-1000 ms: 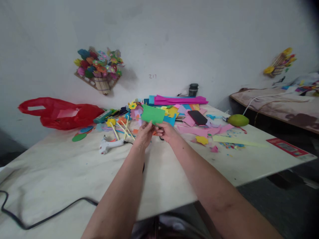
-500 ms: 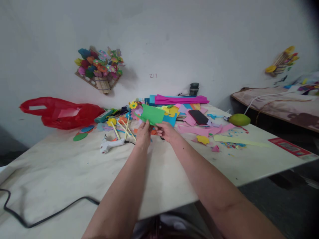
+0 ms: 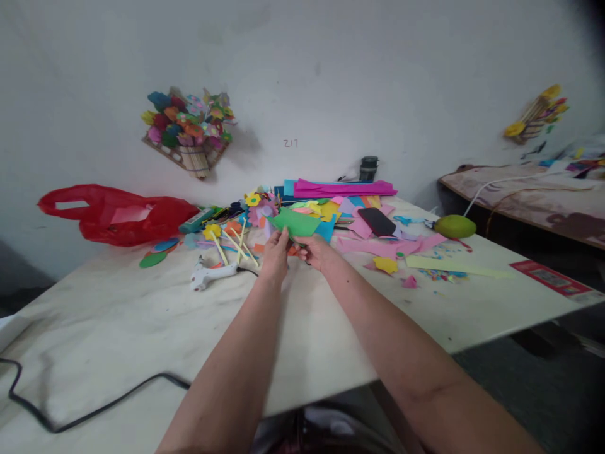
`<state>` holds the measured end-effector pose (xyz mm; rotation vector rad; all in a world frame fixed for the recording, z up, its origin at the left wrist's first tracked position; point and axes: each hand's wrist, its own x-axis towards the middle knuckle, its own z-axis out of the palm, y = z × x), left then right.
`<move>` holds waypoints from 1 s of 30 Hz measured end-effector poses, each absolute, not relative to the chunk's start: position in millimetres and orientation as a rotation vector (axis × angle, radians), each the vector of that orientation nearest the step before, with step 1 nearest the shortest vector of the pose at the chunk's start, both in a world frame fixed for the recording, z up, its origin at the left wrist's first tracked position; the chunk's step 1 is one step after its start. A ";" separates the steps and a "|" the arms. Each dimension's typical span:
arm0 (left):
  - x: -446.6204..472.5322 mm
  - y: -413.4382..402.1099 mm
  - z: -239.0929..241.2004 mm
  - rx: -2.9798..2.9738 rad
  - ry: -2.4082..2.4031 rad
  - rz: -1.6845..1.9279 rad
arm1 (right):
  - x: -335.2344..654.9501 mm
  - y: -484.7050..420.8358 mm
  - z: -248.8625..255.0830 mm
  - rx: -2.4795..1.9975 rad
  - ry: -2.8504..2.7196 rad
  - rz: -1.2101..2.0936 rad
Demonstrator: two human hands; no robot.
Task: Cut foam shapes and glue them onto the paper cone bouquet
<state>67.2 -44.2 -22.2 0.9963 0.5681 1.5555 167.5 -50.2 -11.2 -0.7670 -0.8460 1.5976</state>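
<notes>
A green sheet of paper or foam [image 3: 299, 223] is held up over the middle of the table. My left hand [image 3: 275, 252] pinches its lower left edge, thumb on top. My right hand [image 3: 314, 250] is closed just below the sheet's lower right edge. Something small and dark shows by its fingers, too hidden to name. Left of my hands lies a white glue gun [image 3: 213, 275] on its side. Several pale yellow sticks [image 3: 239, 244] and a yellow flower [image 3: 212, 232] are behind it.
A red plastic bag [image 3: 123, 217] sits at the back left. Coloured scraps, a dark phone [image 3: 377, 222], a yellow flower cutout [image 3: 385, 265] and a green, mango-like fruit [image 3: 454, 226] lie to the right. A black cable [image 3: 113, 401] crosses the front left.
The green sheet has tipped flatter and turned, so its outline looks lower and more pointed on the right. Both hands have shifted only slightly. Things on the table stay put.
</notes>
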 end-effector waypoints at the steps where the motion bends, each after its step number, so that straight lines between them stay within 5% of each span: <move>1: 67.4 -45.3 -21.7 1.012 0.559 1.542 | 167.8 -50.2 -10.6 -0.758 -0.834 1.614; 11: 69.8 -43.4 -26.1 1.037 0.630 1.567 | 175.7 -54.0 -0.8 -0.673 -0.741 1.931; 30: 67.8 -39.7 -25.9 0.779 0.651 1.752 | 172.8 -49.9 -9.3 -0.809 -1.032 1.739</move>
